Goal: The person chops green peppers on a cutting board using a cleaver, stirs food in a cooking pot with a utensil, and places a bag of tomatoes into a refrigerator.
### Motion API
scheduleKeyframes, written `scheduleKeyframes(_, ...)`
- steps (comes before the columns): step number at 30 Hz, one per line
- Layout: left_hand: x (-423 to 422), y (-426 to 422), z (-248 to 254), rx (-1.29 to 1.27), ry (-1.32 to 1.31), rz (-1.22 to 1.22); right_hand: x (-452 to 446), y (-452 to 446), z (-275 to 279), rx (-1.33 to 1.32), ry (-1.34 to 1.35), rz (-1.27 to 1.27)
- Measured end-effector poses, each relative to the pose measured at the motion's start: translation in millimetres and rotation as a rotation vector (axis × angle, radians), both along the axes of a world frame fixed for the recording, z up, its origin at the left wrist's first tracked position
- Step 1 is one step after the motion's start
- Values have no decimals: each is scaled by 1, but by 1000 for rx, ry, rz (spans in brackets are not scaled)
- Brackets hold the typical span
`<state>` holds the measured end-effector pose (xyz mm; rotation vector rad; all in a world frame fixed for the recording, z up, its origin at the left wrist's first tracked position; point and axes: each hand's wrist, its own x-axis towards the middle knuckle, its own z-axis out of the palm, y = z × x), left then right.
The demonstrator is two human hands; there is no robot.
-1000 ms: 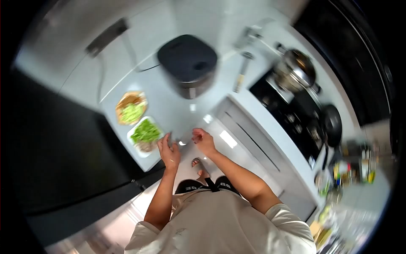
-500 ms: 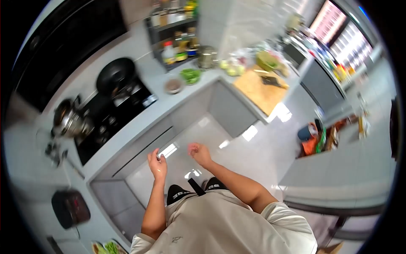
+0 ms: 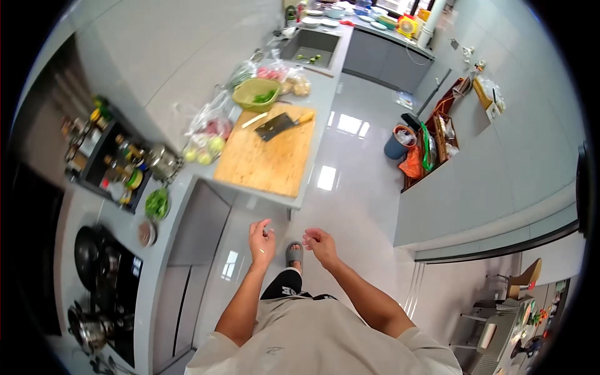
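My left hand (image 3: 261,242) hangs in the air over the floor, fingers loosely bent and apart, holding nothing. Beside it, my right hand (image 3: 320,245) is also empty, its fingers half curled and spread. Both are nearest to the wooden cutting board (image 3: 261,164) on the counter ahead, touching nothing. On the board lie a cleaver (image 3: 275,127) with a yellowish handle and a pale strip of food (image 3: 254,120). A green basket (image 3: 247,95) with leafy greens stands just behind the board. Plastic bags of produce (image 3: 212,125) lie along its left side.
To the left are a wok (image 3: 87,253) and steel pot (image 3: 87,328) on the stove, a bottle rack (image 3: 103,164), a bowl of chopped greens (image 3: 157,204) and a small brown bowl (image 3: 146,233). A sink (image 3: 310,49) lies farther on. A blue bin (image 3: 395,147) stands right.
My view has swung right, so the cutting board is now straight ahead and the stove at the left. Both hands stay raised and empty; the right hand's fingers look more spread.
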<state>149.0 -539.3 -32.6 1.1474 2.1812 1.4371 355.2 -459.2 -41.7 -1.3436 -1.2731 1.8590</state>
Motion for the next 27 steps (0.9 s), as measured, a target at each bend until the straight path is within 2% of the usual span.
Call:
scheduleKeyframes(5,12,169,-4,78,-137,-33,28,131,13,8,-89,-13)
scheduleKeyframes(8,28,274,30,111,-151,-115,43,226,38,36,-93,-67)
scheduleKeyframes(11,45,378,41,125,-162,-182,63,309,54,28,-88,-153)
scheduleKeyframes(14,63,478,47,150,-153,-212,81,396,45,-2,-89,-187)
scheduleKeyframes(18,90,600,42,136,-82,-201,108,521,8,0,-58,-146)
scheduleKeyframes(27,135,875,69,159,-30,-157,159,833,47,82,25,-110)
